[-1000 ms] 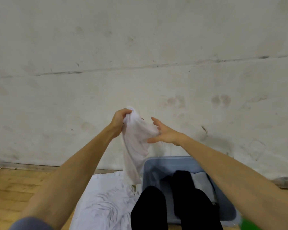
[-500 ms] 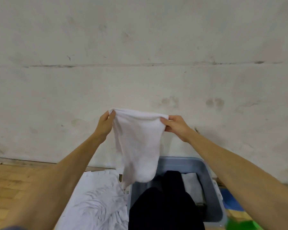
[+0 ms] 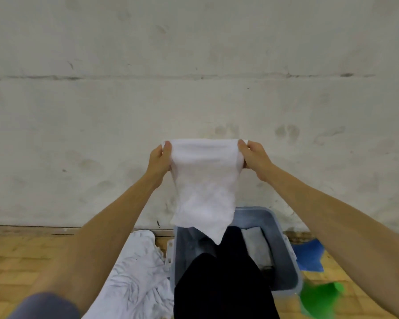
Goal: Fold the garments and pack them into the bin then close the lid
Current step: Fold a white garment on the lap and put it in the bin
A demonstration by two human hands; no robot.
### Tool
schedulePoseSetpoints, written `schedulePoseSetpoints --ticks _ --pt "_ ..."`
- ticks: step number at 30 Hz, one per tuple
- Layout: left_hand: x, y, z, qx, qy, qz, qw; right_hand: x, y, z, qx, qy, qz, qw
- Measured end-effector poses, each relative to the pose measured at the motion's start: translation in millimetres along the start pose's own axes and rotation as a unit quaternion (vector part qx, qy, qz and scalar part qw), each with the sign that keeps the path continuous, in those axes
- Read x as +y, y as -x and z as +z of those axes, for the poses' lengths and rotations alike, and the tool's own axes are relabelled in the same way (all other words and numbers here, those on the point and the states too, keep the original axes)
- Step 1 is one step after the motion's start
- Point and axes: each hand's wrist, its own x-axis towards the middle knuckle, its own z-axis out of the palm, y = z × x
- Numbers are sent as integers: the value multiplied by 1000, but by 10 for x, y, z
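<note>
A white garment (image 3: 205, 180) hangs stretched in front of me, above the grey-blue bin (image 3: 286, 256). My left hand (image 3: 159, 160) pinches its top left corner, and my right hand (image 3: 253, 157) pinches its top right corner. The cloth's lower tip dangles over the bin's far rim. Inside the bin lie a folded grey piece (image 3: 257, 247) and a black garment (image 3: 221, 284) that drapes over the near rim. No lid shows in this view.
A crumpled white cloth (image 3: 136, 279) is spread on the wooden floor left of the bin. Right of the bin lie a blue item (image 3: 309, 254) and a green one (image 3: 320, 295). A pale wall (image 3: 194, 77) rises just behind the bin.
My right hand took hold of the white garment's free corner. Both hands then moved apart and pulled its top edge taut and level.
</note>
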Motion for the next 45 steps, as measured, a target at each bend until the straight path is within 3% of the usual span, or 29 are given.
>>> schedulePoseSetpoints --ticks 12,20,29,33,37,45 --pt "-469 432 -81 -57 14 -71 996 437 405 -148 -22 45 55 997" --pt "-943 1204 -97 -72 5 -122 990 953 1245 -239 -47 120 36 991" --pt "-1444 2048 -95 -79 -5 -183 980 1485 2037 -290 -73 158 100 980" --pt "-1676 2292 -92 -101 -54 -196 974 1697 2193 -283 -84 194 112 971" --pt "-1886 2473 -111 -88 -126 -218 964 1973 2330 -236 -38 227 137 964" --pt "-1813 2497 59 -32 -322 -133 937 2087 2336 -127 36 317 133 938"
